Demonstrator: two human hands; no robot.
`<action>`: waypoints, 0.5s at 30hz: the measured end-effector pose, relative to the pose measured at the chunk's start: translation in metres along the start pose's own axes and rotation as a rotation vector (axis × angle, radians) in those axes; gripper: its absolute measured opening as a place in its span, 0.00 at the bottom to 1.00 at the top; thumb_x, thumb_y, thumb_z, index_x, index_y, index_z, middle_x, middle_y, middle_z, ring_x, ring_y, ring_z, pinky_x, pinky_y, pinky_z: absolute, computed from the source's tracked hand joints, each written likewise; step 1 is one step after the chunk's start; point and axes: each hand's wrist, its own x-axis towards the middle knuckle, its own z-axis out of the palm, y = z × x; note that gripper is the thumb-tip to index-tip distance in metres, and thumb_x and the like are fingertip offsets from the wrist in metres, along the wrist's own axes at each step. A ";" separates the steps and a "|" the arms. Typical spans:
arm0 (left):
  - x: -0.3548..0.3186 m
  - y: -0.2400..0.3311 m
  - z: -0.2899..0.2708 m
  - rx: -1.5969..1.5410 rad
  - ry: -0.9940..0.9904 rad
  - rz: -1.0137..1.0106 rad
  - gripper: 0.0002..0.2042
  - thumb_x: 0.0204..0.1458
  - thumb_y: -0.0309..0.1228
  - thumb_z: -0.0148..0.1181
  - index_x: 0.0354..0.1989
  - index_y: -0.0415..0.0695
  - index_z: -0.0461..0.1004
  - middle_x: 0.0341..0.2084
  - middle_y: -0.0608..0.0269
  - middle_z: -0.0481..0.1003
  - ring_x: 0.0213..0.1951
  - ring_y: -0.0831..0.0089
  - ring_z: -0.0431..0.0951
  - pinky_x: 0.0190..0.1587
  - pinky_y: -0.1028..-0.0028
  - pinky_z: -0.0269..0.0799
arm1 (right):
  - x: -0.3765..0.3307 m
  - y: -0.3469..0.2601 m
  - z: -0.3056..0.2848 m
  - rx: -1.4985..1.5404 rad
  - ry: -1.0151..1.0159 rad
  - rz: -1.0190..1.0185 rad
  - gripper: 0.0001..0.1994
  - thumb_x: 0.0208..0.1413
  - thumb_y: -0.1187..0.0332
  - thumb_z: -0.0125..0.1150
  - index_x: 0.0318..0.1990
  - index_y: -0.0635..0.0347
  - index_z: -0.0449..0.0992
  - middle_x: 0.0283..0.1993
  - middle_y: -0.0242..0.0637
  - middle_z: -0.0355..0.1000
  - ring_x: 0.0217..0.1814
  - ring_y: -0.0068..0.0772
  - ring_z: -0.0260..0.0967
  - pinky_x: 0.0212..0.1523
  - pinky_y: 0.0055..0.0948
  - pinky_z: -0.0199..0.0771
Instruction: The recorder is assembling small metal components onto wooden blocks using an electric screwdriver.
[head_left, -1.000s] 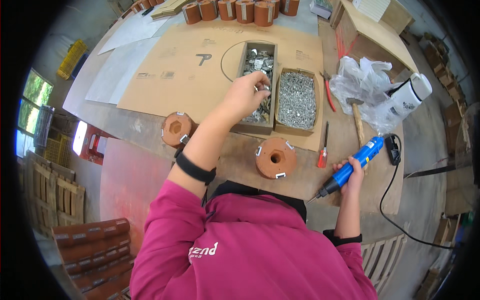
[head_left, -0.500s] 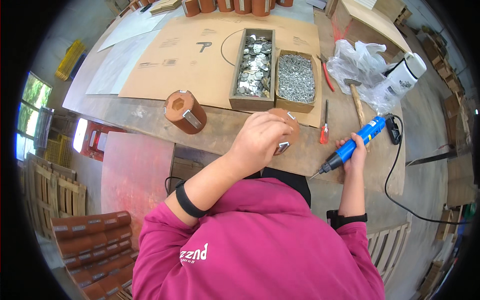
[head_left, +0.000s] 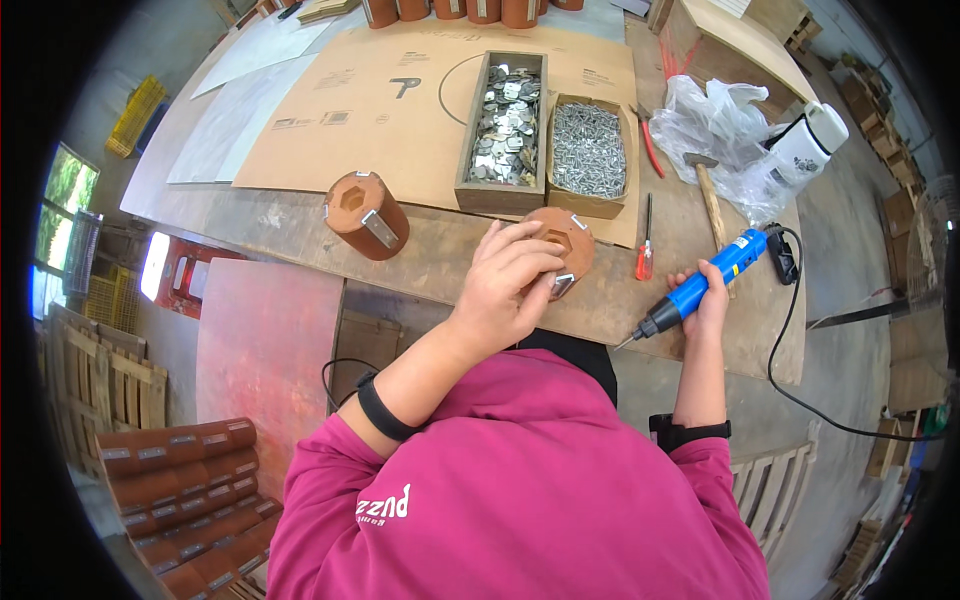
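My left hand (head_left: 508,283) is at the left side of a reddish-brown cylinder (head_left: 575,233), fingers curled toward the thumb. Whatever is between the fingertips is hidden or too small to name. This cylinder stands upright at the table's near edge, with a hexagonal hole in its top and metal clips at its rim. My right hand (head_left: 708,300) grips a blue electric screwdriver (head_left: 705,285), its bit pointing down and left. A second similar cylinder (head_left: 368,217) stands farther left, a metal strip on its side. Beyond the near cylinder are a wooden box of flat metal pieces (head_left: 507,125) and a carton of screws (head_left: 590,150).
Right of the carton lie a red-handled screwdriver (head_left: 645,255), a hammer (head_left: 712,200) and red-handled pliers (head_left: 651,145). Farther right are a plastic bag (head_left: 715,130) and a white bottle (head_left: 810,145). The tool's black cord (head_left: 800,390) hangs off the table's right side.
My left hand has drawn back to the left, uncovering the near cylinder's top and hole. My right hand still holds the electric screwdriver in nearly the same place.
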 end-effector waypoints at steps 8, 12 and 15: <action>0.006 0.009 -0.012 0.079 -0.046 0.121 0.06 0.39 0.19 0.53 0.27 0.43 0.69 0.36 0.64 0.72 0.45 0.60 0.68 0.52 0.57 0.54 | 0.000 -0.013 0.003 -0.088 0.000 0.070 0.12 0.43 0.65 0.56 0.31 0.62 0.63 0.23 0.37 0.64 0.24 0.34 0.66 0.29 0.36 0.72; -0.001 0.015 -0.011 0.163 -0.168 0.232 0.06 0.38 0.20 0.53 0.26 0.43 0.67 0.39 0.62 0.71 0.47 0.59 0.66 0.53 0.56 0.52 | 0.007 -0.018 0.011 -0.399 -0.129 -0.037 0.16 0.43 0.67 0.58 0.37 0.60 0.61 0.25 0.36 0.65 0.25 0.31 0.67 0.26 0.31 0.70; -0.003 0.020 -0.012 0.187 -0.205 0.213 0.06 0.37 0.20 0.53 0.26 0.43 0.67 0.39 0.62 0.71 0.47 0.59 0.66 0.53 0.56 0.52 | 0.016 -0.023 0.021 -0.892 -0.143 -0.225 0.32 0.34 0.65 0.61 0.49 0.70 0.56 0.42 0.48 0.65 0.42 0.40 0.66 0.42 0.32 0.66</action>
